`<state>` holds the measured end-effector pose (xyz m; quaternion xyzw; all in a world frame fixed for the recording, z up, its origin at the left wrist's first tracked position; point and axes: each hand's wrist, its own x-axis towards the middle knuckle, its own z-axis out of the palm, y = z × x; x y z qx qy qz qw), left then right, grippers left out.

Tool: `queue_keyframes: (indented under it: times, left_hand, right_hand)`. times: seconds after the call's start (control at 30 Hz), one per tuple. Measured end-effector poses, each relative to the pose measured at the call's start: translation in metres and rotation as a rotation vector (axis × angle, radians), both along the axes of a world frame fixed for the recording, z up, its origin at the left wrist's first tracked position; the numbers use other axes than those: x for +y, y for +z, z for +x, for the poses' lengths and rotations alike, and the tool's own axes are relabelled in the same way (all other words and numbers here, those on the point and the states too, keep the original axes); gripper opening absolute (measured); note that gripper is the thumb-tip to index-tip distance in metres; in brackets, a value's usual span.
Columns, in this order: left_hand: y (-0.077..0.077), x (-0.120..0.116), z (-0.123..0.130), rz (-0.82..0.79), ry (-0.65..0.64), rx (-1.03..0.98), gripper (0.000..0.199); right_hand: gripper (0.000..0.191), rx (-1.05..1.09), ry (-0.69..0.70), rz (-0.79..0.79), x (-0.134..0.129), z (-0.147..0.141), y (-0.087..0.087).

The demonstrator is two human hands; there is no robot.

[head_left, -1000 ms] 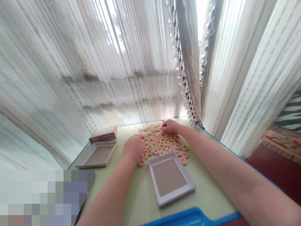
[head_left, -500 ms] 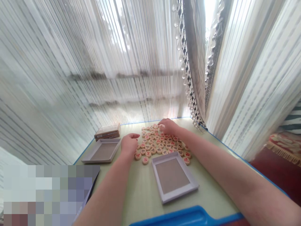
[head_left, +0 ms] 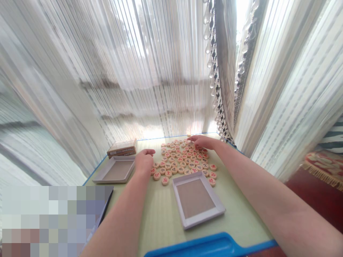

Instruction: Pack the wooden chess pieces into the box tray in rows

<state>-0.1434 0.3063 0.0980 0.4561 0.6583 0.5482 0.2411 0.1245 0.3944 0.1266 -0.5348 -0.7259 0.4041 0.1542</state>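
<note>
Many round wooden pieces (head_left: 174, 164) with red or black characters lie spread over the pale green table (head_left: 158, 214). At their left edge, beside the pieces, is my left hand (head_left: 145, 159), its fingers curled together; whether anything is inside is hidden. My right hand (head_left: 200, 141) reaches over the back right of the pieces, index finger stretched out and the others bent, covering some pieces. Nearer the front lies an open shallow box (head_left: 197, 196) with a grey inside. A second shallow box (head_left: 118, 169) is left of my left hand.
Flat brown boxes (head_left: 122, 147) are stacked at the back left. A blue tray-like edge (head_left: 209, 246) runs along the table's front. String curtains (head_left: 160, 71) hang behind, and a red fringed cloth (head_left: 324, 167) is at the right.
My right hand has moved a little to the right, uncovering more pieces at the back. My left hand has shifted slightly left, away from the pieces.
</note>
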Motion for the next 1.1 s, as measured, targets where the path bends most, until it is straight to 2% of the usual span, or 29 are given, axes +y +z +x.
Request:
queue_keyframes:
  times: [0.07,0.23,0.3,0.47,0.6,0.8,1.0,1.1]
  left_hand:
    - [0.001,-0.001,0.001,-0.017,-0.011,0.041,0.034]
    - [0.004,-0.004,0.003,-0.050,-0.029,0.100,0.034]
    - [0.005,-0.006,0.004,-0.055,-0.027,0.132,0.034]
    - [0.011,-0.010,0.006,-0.085,-0.038,0.207,0.034]
    - [0.013,-0.012,0.007,-0.109,-0.038,0.242,0.034]
    - [0.011,-0.011,0.007,-0.125,-0.034,0.291,0.036]
    - [0.012,-0.010,0.008,-0.141,-0.038,0.320,0.033]
    - [0.013,-0.010,0.010,-0.159,-0.020,0.349,0.031]
  right_hand:
    - [0.063,0.031,0.029,0.054,0.004,0.004,0.000]
    - [0.045,-0.135,-0.065,0.254,0.010,0.012,0.000]
    - [0.042,-0.115,-0.067,0.219,0.010,0.015,0.000]
    - [0.035,0.107,-0.053,0.087,0.005,0.029,0.003]
    - [0.040,0.091,-0.002,0.039,0.003,0.034,0.005]
    - [0.040,-0.023,0.015,0.110,0.004,0.025,0.005]
    - [0.028,-0.228,0.075,0.254,0.005,0.015,0.006]
    - [0.028,-0.231,0.094,0.244,0.005,0.011,0.006]
